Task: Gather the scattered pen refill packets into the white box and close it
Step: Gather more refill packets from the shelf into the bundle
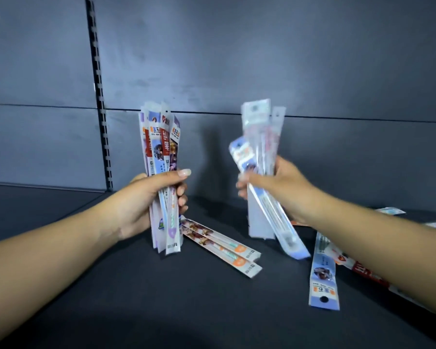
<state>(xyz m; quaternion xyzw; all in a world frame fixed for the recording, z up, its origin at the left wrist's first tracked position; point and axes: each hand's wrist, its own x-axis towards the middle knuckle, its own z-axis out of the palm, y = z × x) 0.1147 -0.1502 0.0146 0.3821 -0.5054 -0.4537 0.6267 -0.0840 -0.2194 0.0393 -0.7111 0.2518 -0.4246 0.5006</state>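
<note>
My left hand point(146, 200) grips an upright bundle of several pen refill packets point(160, 137), their lower ends touching the dark shelf. My right hand point(285, 187) holds a second, blurred bunch of packets point(261, 137) raised above the shelf, one of them slanting down to the right. Two packets point(227, 250) lie side by side on the shelf between my hands. A blue packet point(322, 275) lies under my right forearm, with a red one point(368, 272) beside it. The white box is not in view.
The dark shelf surface point(161, 298) runs to a grey back panel point(237, 59) with a slotted upright rail point(100, 96) at the left. A few more packets point(390, 211) lie at the far right edge.
</note>
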